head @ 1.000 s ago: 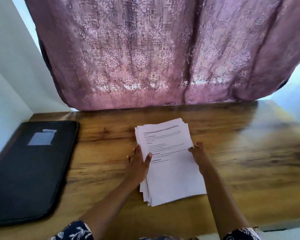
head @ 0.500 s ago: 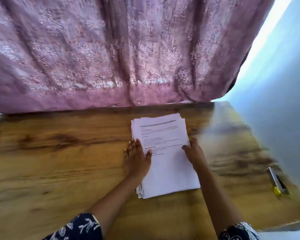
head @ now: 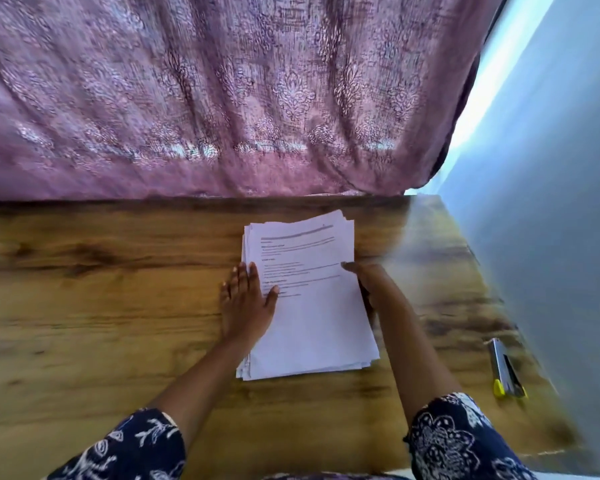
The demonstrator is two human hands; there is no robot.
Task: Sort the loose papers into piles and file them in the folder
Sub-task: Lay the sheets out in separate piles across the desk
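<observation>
A stack of white printed papers (head: pixel 312 313) lies on the wooden table (head: pixel 101 306), slightly fanned at its edges. My left hand (head: pixel 245 299) lies flat against the stack's left edge, fingers straight on the wood and thumb on the top sheet. My right hand (head: pixel 369 285) holds the right edge, with its thumb lying over the top sheet and its fingers tucked down along the side. The folder is out of view.
A silver stapler with yellow ends (head: pixel 504 368) lies near the table's right edge. A mauve patterned curtain (head: pixel 222 98) hangs behind the table's far edge. A pale wall (head: pixel 551 202) runs along the right side.
My view has swung right: the black folder at the left has left the frame and the stapler has come in. Both hands stay at the stack's sides; the left fingers have flattened.
</observation>
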